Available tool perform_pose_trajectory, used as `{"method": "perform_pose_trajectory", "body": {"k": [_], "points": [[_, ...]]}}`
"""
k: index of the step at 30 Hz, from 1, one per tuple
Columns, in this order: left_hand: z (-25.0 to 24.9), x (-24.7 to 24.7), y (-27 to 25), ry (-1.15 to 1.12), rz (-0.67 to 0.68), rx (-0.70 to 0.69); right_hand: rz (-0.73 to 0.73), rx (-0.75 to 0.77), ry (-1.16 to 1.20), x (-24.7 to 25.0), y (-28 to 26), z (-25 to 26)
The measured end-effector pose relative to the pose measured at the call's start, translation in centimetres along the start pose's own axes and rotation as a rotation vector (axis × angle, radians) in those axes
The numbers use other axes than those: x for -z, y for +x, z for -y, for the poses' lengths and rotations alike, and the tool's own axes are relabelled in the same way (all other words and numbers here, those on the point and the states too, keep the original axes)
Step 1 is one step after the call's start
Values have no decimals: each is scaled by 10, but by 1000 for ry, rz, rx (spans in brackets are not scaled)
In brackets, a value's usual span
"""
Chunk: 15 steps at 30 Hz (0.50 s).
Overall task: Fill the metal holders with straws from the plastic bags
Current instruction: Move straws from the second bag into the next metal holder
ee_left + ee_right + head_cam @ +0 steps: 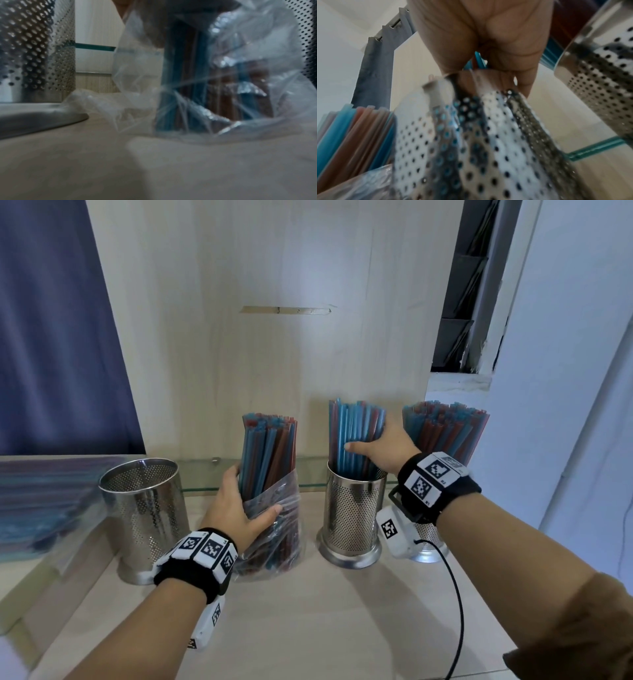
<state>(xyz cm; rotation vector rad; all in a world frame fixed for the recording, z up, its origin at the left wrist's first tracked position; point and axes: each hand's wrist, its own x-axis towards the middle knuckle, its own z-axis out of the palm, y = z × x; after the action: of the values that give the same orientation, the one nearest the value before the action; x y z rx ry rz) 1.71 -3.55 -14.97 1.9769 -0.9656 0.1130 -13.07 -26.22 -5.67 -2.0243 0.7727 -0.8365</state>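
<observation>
- Behind the right hand (383,448), gripping blue straws (352,433) in the middle holder (352,515), a third holder (428,546) is mostly hidden;
- left hand (236,511) clasps the straw bag (274,529) on the desk (325,611); an empty holder (144,508) stands left.

Soft, even, slightly cool light fills the head view, with faint shadows on the counter (308,611) beneath both forearms and straight lines bowing at the edges. Both wrist views are dimmer and blurred. Small glints show on the bag (240,86) ahead of the left hand (236,508) and on the holder (471,148) below the right hand (488,37).
</observation>
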Motion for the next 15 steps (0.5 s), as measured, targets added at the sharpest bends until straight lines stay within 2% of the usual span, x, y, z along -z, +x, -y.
{"method": "perform_pose_trajectory", "body": {"k": [3,9,12,15], "points": [[1,0,0,-3,-2,2,-54,32,76,3,-5,1],[3,-1,2,1,0,-4,158,-8,106,6,-32,-3],[3,-1,2,2,0,-9,175,-3,69,7,-47,-16],[2,-1,1,11,-9,-10,158,92,-32,4,-61,-28]]}}
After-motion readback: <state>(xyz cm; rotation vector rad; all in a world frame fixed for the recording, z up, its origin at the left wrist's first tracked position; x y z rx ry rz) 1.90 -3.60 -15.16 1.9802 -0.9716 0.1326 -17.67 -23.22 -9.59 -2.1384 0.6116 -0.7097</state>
